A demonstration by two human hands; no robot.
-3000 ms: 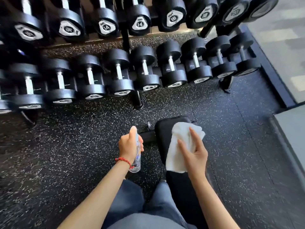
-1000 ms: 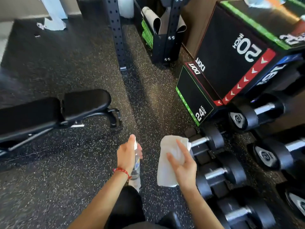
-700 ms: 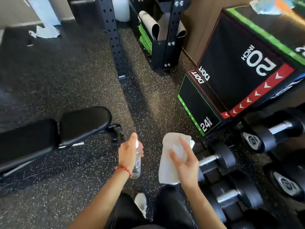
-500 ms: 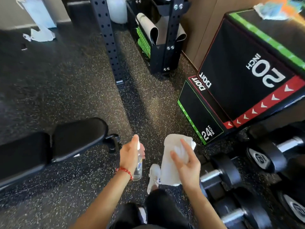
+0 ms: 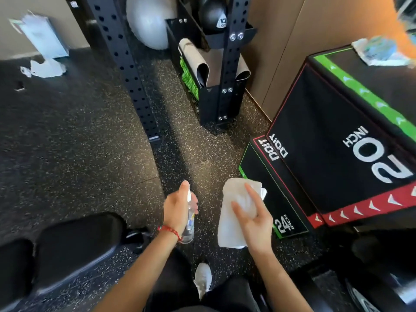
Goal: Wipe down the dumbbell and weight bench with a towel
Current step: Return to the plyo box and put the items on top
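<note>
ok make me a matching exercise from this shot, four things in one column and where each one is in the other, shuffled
Things:
1. spray bottle
2. towel
3. weight bench
4. plyo box

Places:
A. on the floor at the right, marked 20 inch
B. gripped in the left hand
C. low at the left of the view, black padding
D. held in the right hand

Pairs: 1-B, 2-D, 3-C, 4-A

Gym, plyo boxes (image 5: pixel 326 158), perforated rack (image 5: pixel 126 70), rubber flooring (image 5: pixel 67 143)
</note>
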